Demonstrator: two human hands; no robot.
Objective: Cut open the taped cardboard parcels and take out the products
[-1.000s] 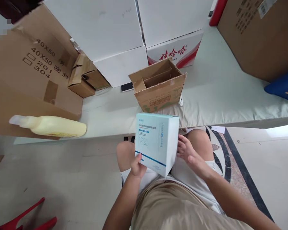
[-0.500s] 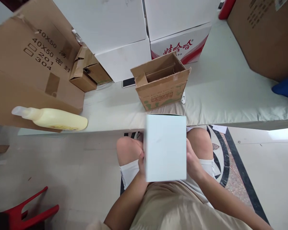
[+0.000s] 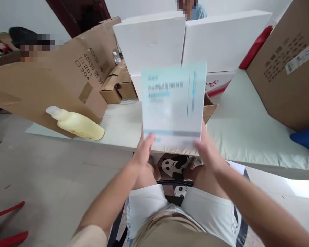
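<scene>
A pale white-blue box (image 3: 173, 103) with blurred print on its face is held up in front of me, above the front edge of the cloth-covered table. My left hand (image 3: 145, 147) grips its lower left side, thumb on the front face. At the lower right side my right hand (image 3: 208, 145) is closed on the same box, smeared by motion. Behind it, a small open brown carton (image 3: 210, 109) stands on the table, mostly hidden by the box.
A pale yellow bottle (image 3: 78, 125) lies at the table's left, by a large brown carton (image 3: 90, 92). White boxes (image 3: 154, 44) are stacked at the back. On the right are another large carton (image 3: 280, 68) and a blue object (image 3: 307, 137). A person (image 3: 198, 12) is beyond the boxes.
Both hands have lifted the box up and away from my lap toward the table, and its printed face now shows. My view has tilted upward.
</scene>
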